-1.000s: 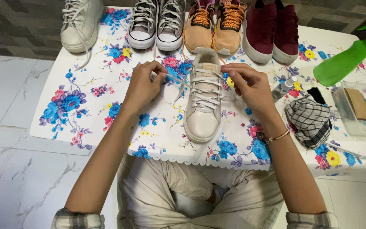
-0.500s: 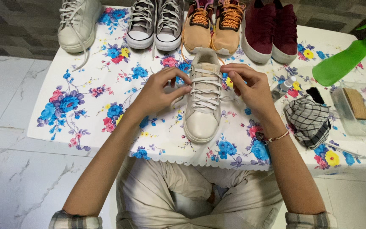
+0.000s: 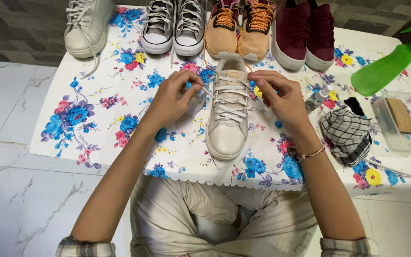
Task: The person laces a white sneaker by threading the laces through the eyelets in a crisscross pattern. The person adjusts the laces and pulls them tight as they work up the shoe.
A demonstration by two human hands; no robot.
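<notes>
White lace ends [image 3: 209, 91] pinched in fingers of left hand [image 3: 174, 99] and right hand [image 3: 281, 97], cream sneaker [image 3: 228, 114] tongue partly hidden

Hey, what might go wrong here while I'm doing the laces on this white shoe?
The lace end pinched in your left hand looks short, so it may slip back out of its eyelet. Your right hand works close to the small bottle, which an elbow shift might tip. The white shoe sits near the table edge, and a hard tug might drag it off.
</notes>
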